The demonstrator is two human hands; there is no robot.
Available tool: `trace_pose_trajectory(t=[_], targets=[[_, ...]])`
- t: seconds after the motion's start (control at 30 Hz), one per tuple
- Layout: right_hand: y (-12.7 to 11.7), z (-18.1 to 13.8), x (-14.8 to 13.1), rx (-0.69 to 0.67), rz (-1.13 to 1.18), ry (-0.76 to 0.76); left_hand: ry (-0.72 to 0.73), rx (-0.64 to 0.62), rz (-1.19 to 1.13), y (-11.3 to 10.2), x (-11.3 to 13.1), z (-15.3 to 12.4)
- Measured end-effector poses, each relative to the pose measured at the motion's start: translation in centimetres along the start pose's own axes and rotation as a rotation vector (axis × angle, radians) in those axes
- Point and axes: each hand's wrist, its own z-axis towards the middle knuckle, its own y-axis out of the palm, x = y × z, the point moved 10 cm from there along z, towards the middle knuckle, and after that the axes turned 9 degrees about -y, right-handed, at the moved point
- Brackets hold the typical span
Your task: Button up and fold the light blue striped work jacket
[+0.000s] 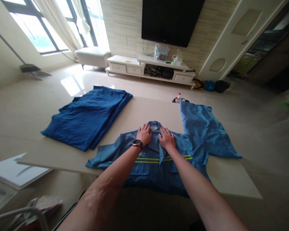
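Note:
A blue work shirt (156,166) with a yellow-green reflective stripe lies face up on the beige table (231,179). Its lower part hangs over the near edge. My left hand (144,134), with a watch on the wrist, lies flat and open on the left side of the collar. My right hand (166,138) lies flat and open on the right side of the collar. The two hands almost touch. One sleeve spreads left, and the other stretches up and out to the right (204,131).
A pile of darker blue garments (89,115) lies on the table's far left. A bottle (179,97) stands behind the far edge. Beyond are a white TV cabinet (149,69), a wall-mounted television (170,19), a window and a white stool (92,56).

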Motion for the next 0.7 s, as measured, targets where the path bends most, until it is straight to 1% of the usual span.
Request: trace_pose_trajectory(t=[0.07,0.17,0.23,0.37,0.43,0.5,0.57,0.63,0.7], targets=[[0.0,-0.2,0.0,0.004,0.001,0.001,0.01,0.034,0.024,0.5,-0.8,0.5],[-0.1,-0.2,0.1,0.008,-0.005,0.005,0.033,0.082,0.041,0.8,-1.4,0.6],[-0.6,0.3,0.1,0.008,-0.015,-0.005,0.042,0.076,0.038,0.9,-1.6,0.9],[-1.5,2.4,-0.5,-0.046,-0.053,-0.027,0.1,0.043,0.039,1.0,-1.7,1.8],[-1.7,3.5,-0.7,-0.028,-0.067,-0.039,0.125,0.032,0.053,0.9,-1.9,2.2],[-1.2,4.2,-1.1,-0.009,-0.058,-0.095,0.138,0.022,0.061,0.8,-2.3,2.5],[0.3,4.7,-0.9,-0.034,-0.036,-0.127,0.147,0.01,0.063,0.7,-2.6,2.8],[1.9,5.3,0.0,-0.069,-0.024,-0.099,0.158,-0.001,0.067,0.7,-2.9,3.4],[2.4,6.4,0.7,-0.068,-0.03,-0.067,0.165,0.001,0.069,0.7,-3.1,4.5]])
